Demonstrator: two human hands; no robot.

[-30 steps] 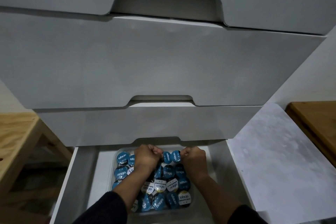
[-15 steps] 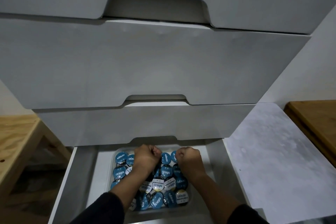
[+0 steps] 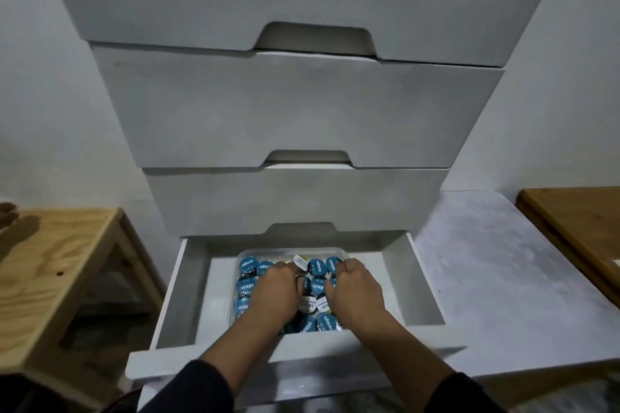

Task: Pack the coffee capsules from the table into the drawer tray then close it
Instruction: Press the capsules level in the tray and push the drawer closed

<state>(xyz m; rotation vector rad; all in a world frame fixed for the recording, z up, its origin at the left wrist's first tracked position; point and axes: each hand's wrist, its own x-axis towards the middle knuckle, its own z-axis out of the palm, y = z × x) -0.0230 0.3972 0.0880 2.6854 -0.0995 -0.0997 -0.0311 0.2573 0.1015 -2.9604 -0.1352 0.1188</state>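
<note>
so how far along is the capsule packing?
Mostly packed: the tray in the open drawer is full of coffee capsules. Both hands, left hand and right hand, are curled down among them. Left: withdraw the hands, close the drawer.

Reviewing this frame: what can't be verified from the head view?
- Whether either hand holds a capsule: the left hand and right hand are curled knuckles-up, palms hidden.
- Capsule count: hands and forearms cover much of the tray.
- Small print on the white-lidded capsules: too small.
- Object at the wooden table's left edge: cut off.
</note>
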